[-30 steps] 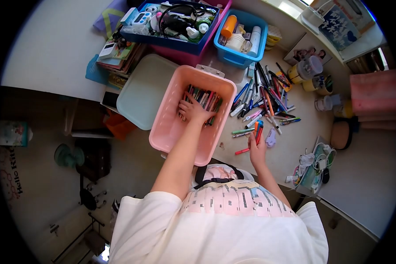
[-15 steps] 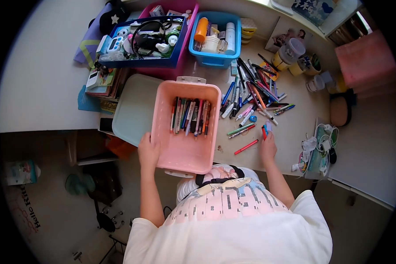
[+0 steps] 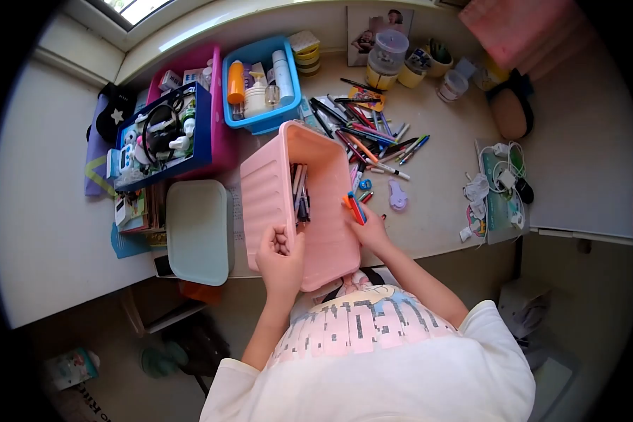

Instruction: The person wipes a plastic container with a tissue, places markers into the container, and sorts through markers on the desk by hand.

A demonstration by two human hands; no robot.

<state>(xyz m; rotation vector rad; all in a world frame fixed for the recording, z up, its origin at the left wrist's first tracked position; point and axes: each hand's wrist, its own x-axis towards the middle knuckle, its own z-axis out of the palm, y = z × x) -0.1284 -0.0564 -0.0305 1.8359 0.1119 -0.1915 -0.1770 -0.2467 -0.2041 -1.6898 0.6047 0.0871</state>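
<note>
A pink plastic bin [image 3: 323, 253] stands tilted at the desk's front edge, its ribbed left wall showing. My left hand [image 3: 281, 257] is closed on its left rim. Inside the bin lie several pens [image 3: 301, 193], partly hidden by the wall. My right hand [image 3: 370, 231] is closed around a few markers [image 3: 357, 209], orange, blue and red, by the bin's right wall. Beyond the bin a loose heap of pens [image 3: 373, 137] spreads over the desk. A lilac correction-tape-like item [image 3: 398, 195] lies to the right of my right hand.
A pale green lid [image 3: 199, 267] lies left of the bin. Behind stand a blue basket of bottles [image 3: 288, 116] and a navy box of odds and ends [image 3: 202, 137]. Jars [image 3: 387, 53] line the back; tangled white cables [image 3: 503, 172] lie at the right.
The pink bin has tilted onto its side somewhat, and my left hand grips nearer its front. My right hand has moved left with the markers, up to the bin's right side. The view has shifted.
</note>
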